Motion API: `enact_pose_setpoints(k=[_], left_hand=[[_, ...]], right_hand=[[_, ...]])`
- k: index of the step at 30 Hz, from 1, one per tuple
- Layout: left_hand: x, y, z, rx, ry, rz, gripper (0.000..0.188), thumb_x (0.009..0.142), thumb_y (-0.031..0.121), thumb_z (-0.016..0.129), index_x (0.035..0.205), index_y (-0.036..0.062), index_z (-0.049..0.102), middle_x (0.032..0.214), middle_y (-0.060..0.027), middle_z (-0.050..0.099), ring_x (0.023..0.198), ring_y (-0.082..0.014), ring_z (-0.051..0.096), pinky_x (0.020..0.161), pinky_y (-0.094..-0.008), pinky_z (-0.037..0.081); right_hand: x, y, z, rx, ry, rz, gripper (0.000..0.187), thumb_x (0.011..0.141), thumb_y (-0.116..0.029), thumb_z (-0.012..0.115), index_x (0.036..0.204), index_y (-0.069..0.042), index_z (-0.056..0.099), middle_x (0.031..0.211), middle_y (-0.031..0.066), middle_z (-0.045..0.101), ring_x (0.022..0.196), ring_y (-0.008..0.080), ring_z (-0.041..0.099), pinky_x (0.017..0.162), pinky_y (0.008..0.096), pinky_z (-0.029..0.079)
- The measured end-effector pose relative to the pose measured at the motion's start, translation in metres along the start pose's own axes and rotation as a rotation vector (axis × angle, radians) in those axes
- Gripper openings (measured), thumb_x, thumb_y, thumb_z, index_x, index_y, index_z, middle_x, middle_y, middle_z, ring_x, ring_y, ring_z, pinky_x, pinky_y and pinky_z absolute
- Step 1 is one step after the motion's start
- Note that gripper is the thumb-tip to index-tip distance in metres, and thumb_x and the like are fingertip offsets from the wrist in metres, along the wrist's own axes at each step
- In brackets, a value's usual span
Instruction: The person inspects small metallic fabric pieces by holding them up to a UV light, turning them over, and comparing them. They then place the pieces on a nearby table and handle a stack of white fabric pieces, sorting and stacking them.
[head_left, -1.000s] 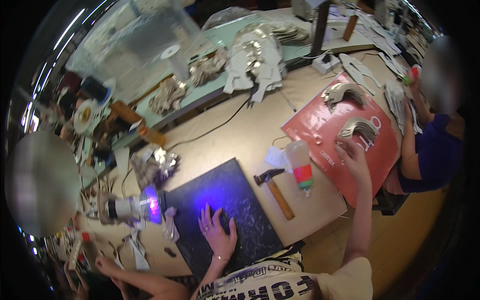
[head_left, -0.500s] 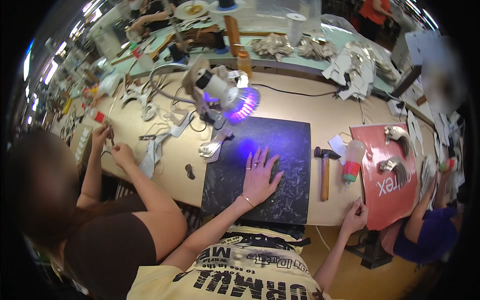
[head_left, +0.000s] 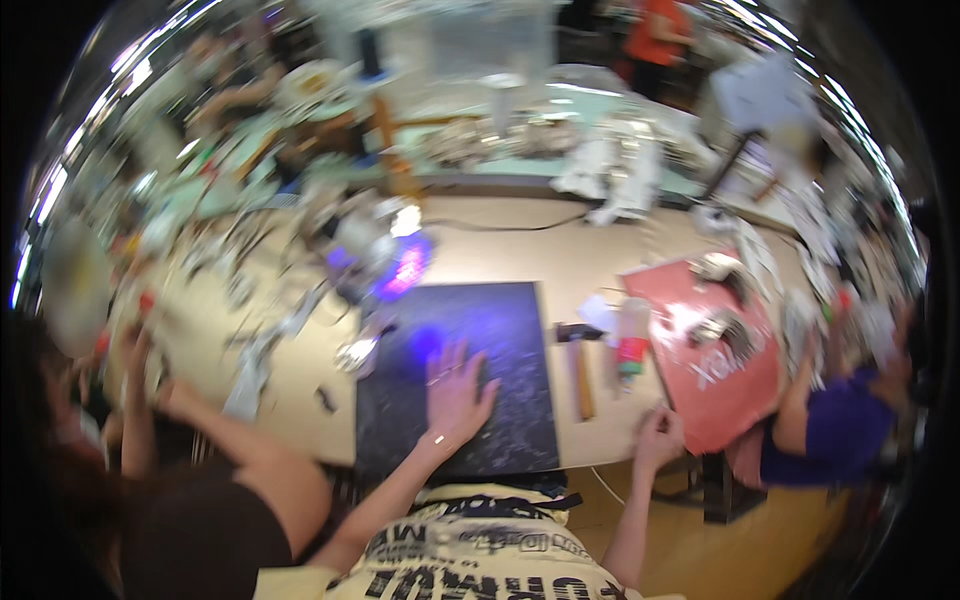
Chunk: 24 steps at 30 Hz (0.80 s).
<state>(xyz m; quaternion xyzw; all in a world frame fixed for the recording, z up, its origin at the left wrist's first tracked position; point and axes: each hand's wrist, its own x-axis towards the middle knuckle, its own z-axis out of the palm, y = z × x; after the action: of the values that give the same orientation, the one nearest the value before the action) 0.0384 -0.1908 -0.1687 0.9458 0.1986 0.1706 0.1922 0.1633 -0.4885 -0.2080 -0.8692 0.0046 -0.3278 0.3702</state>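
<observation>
My left hand (head_left: 458, 392) lies palm down with spread fingers on a dark, scuffed mat (head_left: 515, 335), wearing rings and a bracelet. A purple-blue spot of light falls beside its fingertips from a lit lamp (head_left: 405, 265). My right hand (head_left: 660, 436) is at the table's front edge, by the lower left corner of a red sheet (head_left: 690, 385). Its fingers are curled together, and I cannot make out anything in them. Between the hands lie a wooden-handled hammer (head_left: 583, 380) and a clear squeeze bottle (head_left: 632, 335) with a red and green band.
Two curved silvery bundles (head_left: 722, 330) rest on the red sheet. Silvery strips (head_left: 360, 350) touch the mat's left edge. A co-worker's arm (head_left: 230, 430) is close on my left, and a person in purple (head_left: 830, 430) sits at the right. Pale scraps (head_left: 620, 170) cover the back shelf.
The whole view has shifted and blurred, with the table sliding left and slightly down in the picture. My left hand stays flat on the mat; my right stays curled by the red sheet.
</observation>
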Motion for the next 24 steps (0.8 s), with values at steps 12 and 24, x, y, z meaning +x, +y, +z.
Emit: enact_pose_setpoints(k=[12, 24], left_hand=[[0.007, 0.005, 0.004, 0.003, 0.001, 0.033, 0.044, 0.083, 0.026, 0.061, 0.122, 0.0071, 0.052, 0.142, -0.0168, 0.037, 0.135, -0.0373, 0.026, 0.113, -0.0503, 0.014], [0.011, 0.015, 0.012, 0.138, -0.062, -0.002, 0.050, 0.088, 0.028, 0.053, 0.132, 0.0058, 0.043, 0.147, -0.0204, 0.027, 0.138, -0.0406, 0.018, 0.111, -0.0558, 0.009]], right_hand=[[0.000, 0.006, -0.006, 0.175, 0.119, 0.165, 0.023, 0.080, -0.013, 0.070, 0.065, -0.001, 0.059, 0.058, 0.0044, 0.051, 0.045, 0.0110, 0.044, 0.044, 0.0260, 0.035], [0.003, 0.008, -0.006, 0.183, 0.111, 0.207, 0.022, 0.079, -0.012, 0.071, 0.064, -0.001, 0.059, 0.058, 0.0045, 0.052, 0.045, 0.0106, 0.048, 0.045, 0.0250, 0.038]])
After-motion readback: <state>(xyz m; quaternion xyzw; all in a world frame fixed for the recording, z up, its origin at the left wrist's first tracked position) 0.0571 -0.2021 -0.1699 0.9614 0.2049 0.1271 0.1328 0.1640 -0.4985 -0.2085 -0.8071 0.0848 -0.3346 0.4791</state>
